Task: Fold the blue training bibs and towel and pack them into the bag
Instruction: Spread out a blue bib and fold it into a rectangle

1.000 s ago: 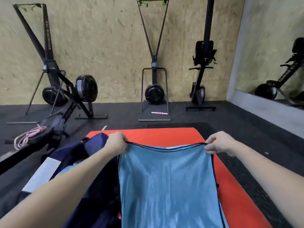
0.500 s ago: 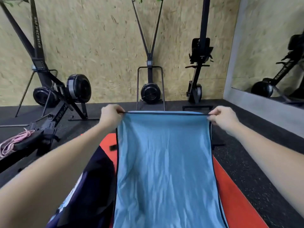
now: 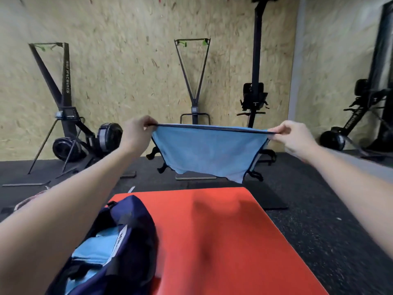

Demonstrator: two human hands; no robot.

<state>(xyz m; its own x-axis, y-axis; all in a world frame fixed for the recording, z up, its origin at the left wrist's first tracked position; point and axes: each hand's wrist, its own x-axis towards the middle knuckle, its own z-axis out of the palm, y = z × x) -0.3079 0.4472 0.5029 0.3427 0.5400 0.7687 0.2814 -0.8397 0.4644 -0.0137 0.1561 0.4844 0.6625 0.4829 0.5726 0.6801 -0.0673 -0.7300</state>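
Observation:
A light blue bib [image 3: 209, 152] with dark trim hangs in the air, stretched by its top edge at arm's length. My left hand [image 3: 137, 135] pinches its left corner and my right hand [image 3: 294, 138] pinches its right corner. Its lower edge swings forward, well above the orange mat [image 3: 223, 241]. A navy bag [image 3: 119, 245] lies open on the mat's left side below my left forearm, with folded light blue cloth [image 3: 95, 250] inside it.
Black rowing and ski machines [image 3: 70, 124] stand along the chipboard wall, one [image 3: 194, 107] straight behind the bib. A mirror [image 3: 361, 92] is at the right. Dark rubber floor surrounds the mat. A pink rope [image 3: 27, 201] lies at the left.
Both hands rose and pushed forward with the bib. Its body, which hung down over the mat and bag, has swung up and away, uncovering them.

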